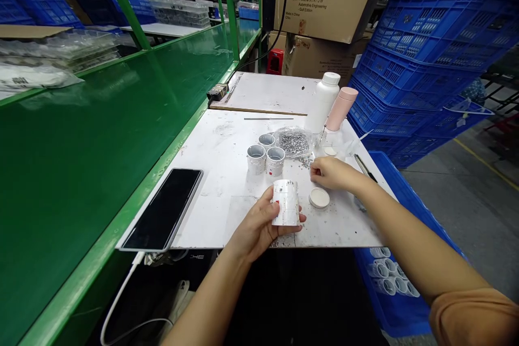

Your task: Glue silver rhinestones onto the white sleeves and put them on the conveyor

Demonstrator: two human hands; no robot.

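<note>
My left hand (259, 221) is wrapped round a white cylinder (286, 203) with a small red mark and tiny silvery specks on its side. It is held nearly upright over the table's front edge. My right hand (324, 172) is closed in a pinch beside some scattered small silver pieces (305, 162); whatever its fingertips hold is hidden. A clear plastic bag (294, 141) full of such pieces lies just beyond. Left of the bag stand three similar white cylinders (256, 160), open at the top and grey inside. A round white lid (319, 198) lies below my right hand.
A phone (162, 211) with a cable lies at the table's left. A white bottle (323, 102) and pink bottle (341, 109) stand behind. Green conveyor (101, 135) runs left; stacked blue crates (421, 65) stand right. A blue bin (405, 313) holds several white cylinders.
</note>
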